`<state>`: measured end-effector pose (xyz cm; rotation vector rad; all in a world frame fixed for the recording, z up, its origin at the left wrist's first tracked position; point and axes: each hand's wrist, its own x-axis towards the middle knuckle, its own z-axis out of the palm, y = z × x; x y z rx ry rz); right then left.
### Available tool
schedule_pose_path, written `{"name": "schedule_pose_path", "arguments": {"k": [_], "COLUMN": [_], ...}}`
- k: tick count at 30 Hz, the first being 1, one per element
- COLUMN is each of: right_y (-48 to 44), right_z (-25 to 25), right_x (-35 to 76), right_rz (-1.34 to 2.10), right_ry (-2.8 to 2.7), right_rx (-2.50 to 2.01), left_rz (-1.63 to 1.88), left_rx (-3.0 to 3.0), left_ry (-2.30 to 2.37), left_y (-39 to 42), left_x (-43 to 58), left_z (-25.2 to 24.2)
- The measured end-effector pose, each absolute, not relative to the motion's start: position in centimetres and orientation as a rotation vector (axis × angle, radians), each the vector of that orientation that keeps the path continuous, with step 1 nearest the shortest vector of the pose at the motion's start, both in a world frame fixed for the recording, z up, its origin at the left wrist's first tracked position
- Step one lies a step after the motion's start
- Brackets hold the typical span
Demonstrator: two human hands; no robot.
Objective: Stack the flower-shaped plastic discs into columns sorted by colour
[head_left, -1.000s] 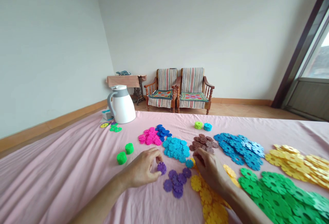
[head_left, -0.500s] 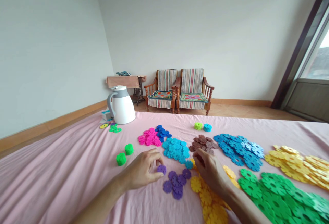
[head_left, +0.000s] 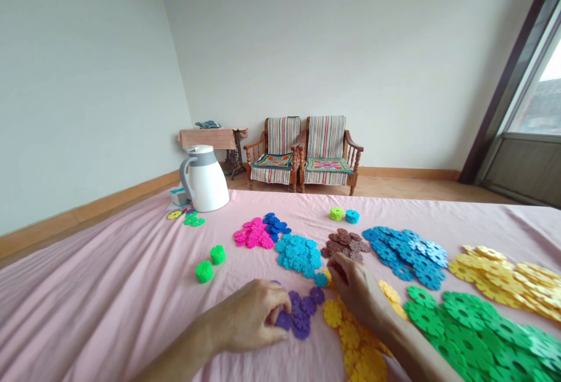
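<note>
Head cam had the left hand (head_left: 252, 315) curled at a purple disc (head_left: 284, 321) on its pile's (head_left: 302, 311) left edge, grip unclear to me. Right hand (head_left: 358, 290) was curled near the brown discs (head_left: 344, 243), couldn't tell if holding.

A home interior can be recognised. At twelve o'clock, two wooden chairs (head_left: 302, 154) with spindled arms (head_left: 355, 145) are placed side by side near the pale wall (head_left: 315, 43), draped in striped fabric (head_left: 326, 136) and laid with bright, patterned mats (head_left: 328, 165). At eleven o'clock, a stand (head_left: 239, 133) on dark metal legs (head_left: 238, 163) is topped with a pinkish cover (head_left: 204, 138), and something bluish (head_left: 207, 125) is laid there. Nearer, also towards eleven, a white jug (head_left: 209, 183) is set on a creased pink sheet (head_left: 144, 277), over which colourful toy-like discs (head_left: 299, 252) are spread. The floor (head_left: 403, 185) is edged with brown skirting (head_left: 403, 173), and at two o'clock a glazed door (head_left: 521, 163) is partly seen.
</note>
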<state>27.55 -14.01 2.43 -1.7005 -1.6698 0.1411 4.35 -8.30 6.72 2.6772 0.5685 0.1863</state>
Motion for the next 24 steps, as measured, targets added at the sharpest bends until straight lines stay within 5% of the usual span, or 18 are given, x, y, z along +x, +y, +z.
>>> {"name": "schedule_pose_path", "arguments": {"k": [15, 24], "right_y": [-14.0, -14.1], "right_z": [2.4, 2.5], "right_x": [27.5, 27.5], "right_rz": [0.120, 0.173], "right_ry": [-1.670, -1.660], "right_rx": [-1.734, -1.736], "left_rz": [0.001, 0.389], "left_rx": [2.566, 2.540], "left_ry": [0.540, 0.703], "left_y": [-8.0, -6.3], "left_x": [3.3, 2.6], "left_z": [7.8, 8.5]}}
